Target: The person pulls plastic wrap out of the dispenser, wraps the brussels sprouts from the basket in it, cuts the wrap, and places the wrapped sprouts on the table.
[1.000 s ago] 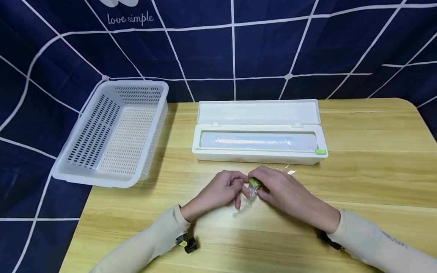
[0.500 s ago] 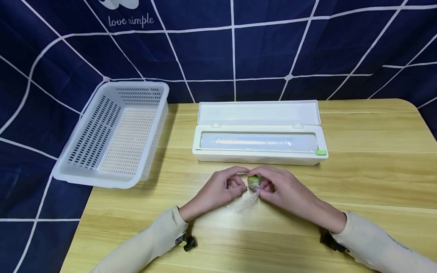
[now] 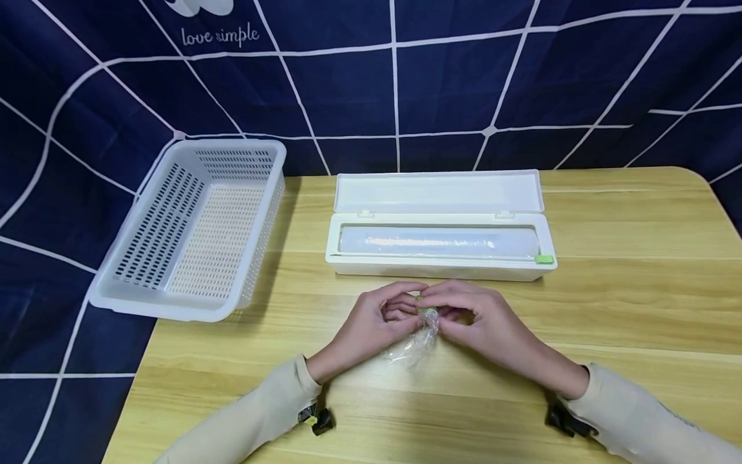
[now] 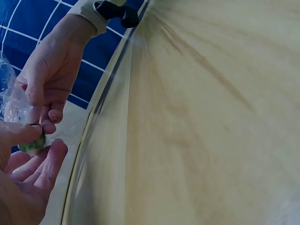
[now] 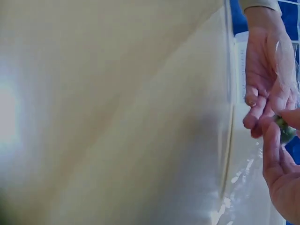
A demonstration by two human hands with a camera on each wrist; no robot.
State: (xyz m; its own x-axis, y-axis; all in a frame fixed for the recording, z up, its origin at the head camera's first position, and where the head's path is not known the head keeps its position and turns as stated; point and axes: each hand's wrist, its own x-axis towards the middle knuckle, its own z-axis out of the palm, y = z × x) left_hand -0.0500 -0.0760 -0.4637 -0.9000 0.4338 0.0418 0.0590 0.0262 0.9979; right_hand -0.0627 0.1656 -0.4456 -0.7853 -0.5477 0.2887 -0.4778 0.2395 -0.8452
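Note:
Between the fingertips of both hands is a small round green fruit [image 4: 31, 147], bundled in clear cling film [image 3: 413, 348]. The film's gathered, twisted end trails toward the person, over the table. My left hand [image 3: 371, 322] pinches the wrapped fruit from the left, its fingers curled. From the right, my right hand [image 3: 493, 322] pinches it too, with thumb and forefinger at the bundle's neck. In the head view the fingers cover most of the fruit; the right wrist view shows its green side [image 5: 284, 131] between the fingertips.
Just beyond the hands stands a white cling film dispenser [image 3: 440, 265], its lid raised and a film roll [image 3: 437, 240] inside. A green slider [image 3: 543, 259] sits at its right end. A white perforated basket [image 3: 162, 309] stands at the left, overhanging the table's edge.
The hands have come closer together around the fruit, the left fingers moving onto it. The fruit has turned, and the film's end is now gathered into a twisted neck.

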